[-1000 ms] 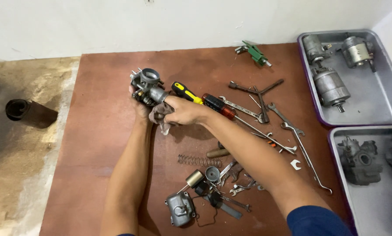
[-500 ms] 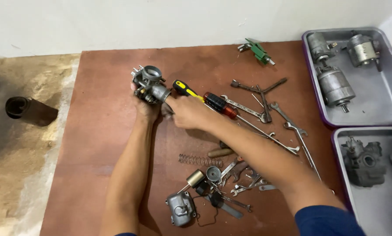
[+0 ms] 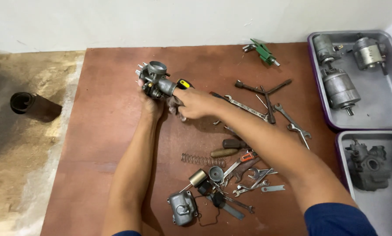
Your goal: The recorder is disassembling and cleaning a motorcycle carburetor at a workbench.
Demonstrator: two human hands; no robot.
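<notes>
From the head view, I judge the strip-down well along: the float bowl (image 3: 182, 209), spring (image 3: 203, 160) and small parts already lie near me on the brown board (image 3: 104, 131). The grey metal carburetor body (image 3: 155, 79) sits far left of centre, raised off the board. My left hand (image 3: 150, 102) has its fingers clenched around it from below; my right hand (image 3: 195, 103) pinches its side fitting.

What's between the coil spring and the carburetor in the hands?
Head view: only bare brown board and the left forearm lie between the spring and the carburetor, held by the left hand and right hand.
</notes>
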